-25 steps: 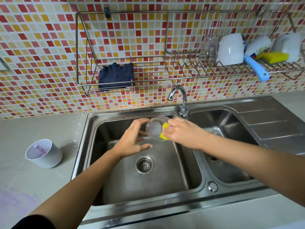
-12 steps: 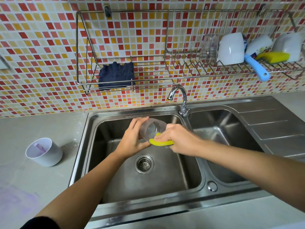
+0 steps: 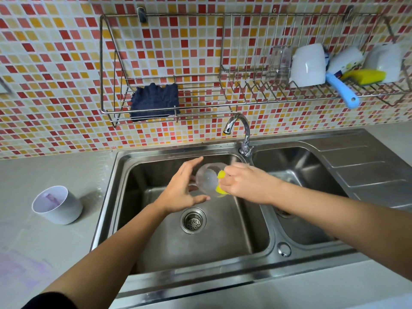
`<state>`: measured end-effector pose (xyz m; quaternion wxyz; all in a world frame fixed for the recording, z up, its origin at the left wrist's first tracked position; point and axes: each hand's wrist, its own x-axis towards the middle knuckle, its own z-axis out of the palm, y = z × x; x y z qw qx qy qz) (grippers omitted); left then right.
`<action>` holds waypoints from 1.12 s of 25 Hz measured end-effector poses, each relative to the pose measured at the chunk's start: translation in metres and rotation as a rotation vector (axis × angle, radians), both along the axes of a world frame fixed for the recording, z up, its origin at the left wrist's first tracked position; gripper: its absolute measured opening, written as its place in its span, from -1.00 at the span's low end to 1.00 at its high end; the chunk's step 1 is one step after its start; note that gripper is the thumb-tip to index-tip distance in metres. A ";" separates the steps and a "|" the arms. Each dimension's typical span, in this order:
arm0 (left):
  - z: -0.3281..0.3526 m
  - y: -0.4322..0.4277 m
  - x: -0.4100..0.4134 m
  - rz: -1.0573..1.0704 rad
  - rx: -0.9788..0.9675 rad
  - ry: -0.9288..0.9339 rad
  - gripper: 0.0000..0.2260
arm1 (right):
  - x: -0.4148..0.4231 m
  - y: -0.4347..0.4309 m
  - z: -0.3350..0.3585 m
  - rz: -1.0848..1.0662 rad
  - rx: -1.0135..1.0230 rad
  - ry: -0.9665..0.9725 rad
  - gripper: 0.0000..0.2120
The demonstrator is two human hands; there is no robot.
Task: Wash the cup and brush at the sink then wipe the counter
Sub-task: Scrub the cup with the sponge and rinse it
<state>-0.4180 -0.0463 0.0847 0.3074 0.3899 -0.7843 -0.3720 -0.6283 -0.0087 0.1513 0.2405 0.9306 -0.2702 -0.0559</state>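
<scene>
**Your count at the sink**

You have two hands in view: left hand [image 3: 180, 190] and right hand [image 3: 245, 184]. Clear cups, two: held cup [image 3: 207, 178], rack glass [image 3: 278, 63]. Yellow sponges, two: held sponge [image 3: 220, 189], rack sponge [image 3: 367, 76]. Basins, two: left basin [image 3: 223, 241], right basin [image 3: 301, 166]. One each: tap [image 3: 243, 128], wire rack [image 3: 200, 92], blue cloth [image 3: 153, 101], blue-handled brush [image 3: 341, 90], white counter cup [image 3: 64, 210], white mug [image 3: 307, 65].

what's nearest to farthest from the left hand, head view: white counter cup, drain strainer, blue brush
1. drain strainer, just below the left hand
2. white cup, left on the counter
3. blue brush, far right on the rack
</scene>
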 end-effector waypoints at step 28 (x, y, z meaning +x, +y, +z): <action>-0.002 0.001 -0.007 0.148 -0.177 0.001 -0.23 | 0.012 0.000 0.004 -0.258 0.451 -0.516 -0.75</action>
